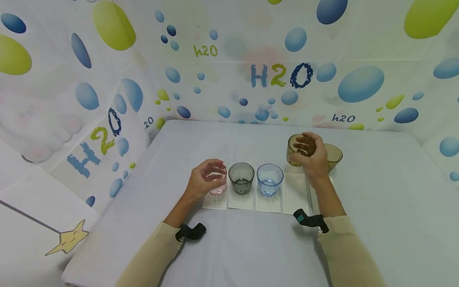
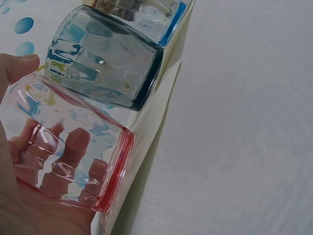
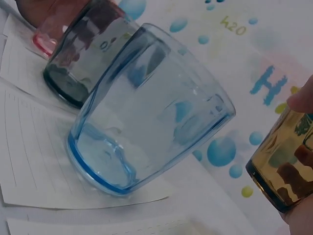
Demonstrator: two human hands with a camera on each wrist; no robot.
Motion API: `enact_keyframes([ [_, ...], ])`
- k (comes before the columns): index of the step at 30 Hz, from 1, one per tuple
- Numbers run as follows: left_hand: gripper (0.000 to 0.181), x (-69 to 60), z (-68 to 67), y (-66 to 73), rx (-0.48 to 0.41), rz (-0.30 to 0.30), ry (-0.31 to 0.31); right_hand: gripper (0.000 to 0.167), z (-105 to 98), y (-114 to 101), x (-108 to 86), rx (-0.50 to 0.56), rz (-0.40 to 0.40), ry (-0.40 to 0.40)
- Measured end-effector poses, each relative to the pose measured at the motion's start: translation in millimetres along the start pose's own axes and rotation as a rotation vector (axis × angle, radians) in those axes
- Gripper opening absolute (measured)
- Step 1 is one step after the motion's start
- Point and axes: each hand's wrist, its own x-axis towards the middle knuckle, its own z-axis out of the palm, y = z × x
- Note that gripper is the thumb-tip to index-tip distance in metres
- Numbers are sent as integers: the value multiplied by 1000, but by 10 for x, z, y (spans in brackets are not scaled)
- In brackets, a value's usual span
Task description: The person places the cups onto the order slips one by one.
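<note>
At the left end of a row of tumblers, my left hand (image 1: pixel 201 181) curls round a pink glass (image 2: pixel 117 171), which stands on a paper slip. Fingers show through its clear wall in the left wrist view. Beside it come a grey glass (image 1: pixel 241 179) and a blue glass (image 3: pixel 142 117), both upright on their own slips. My right hand (image 1: pixel 314 161) grips an amber glass (image 1: pixel 292 153) above the back of the row; in the right wrist view this glass (image 3: pixel 279 161) is raised. Partly behind that hand is a second amber glass (image 1: pixel 334 157).
Under the right hand lies a paper slip (image 1: pixel 295 195) with no glass on it, and another slip (image 1: pixel 315 201) is partly covered by the right wrist. A white cloth covers the table (image 1: pixel 229 247). Behind it hangs a curtain (image 1: pixel 229 91) with blue and green drops.
</note>
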Motion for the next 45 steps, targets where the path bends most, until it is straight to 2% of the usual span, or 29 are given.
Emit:
enact_keyframes([
  [12,57,7,2,3,13,1,1,64,-28,-178,-15,37,-54,2],
  [32,55,1,3,12,3,4,2,61,-123,-243,-127,22,-65,-61],
  [37,55,-4,1,17,17,4,3,61,-159,-255,-148,21,-53,-105],
  [45,54,5,2,7,26,2,5,60,-254,-274,-184,-16,-31,-225],
])
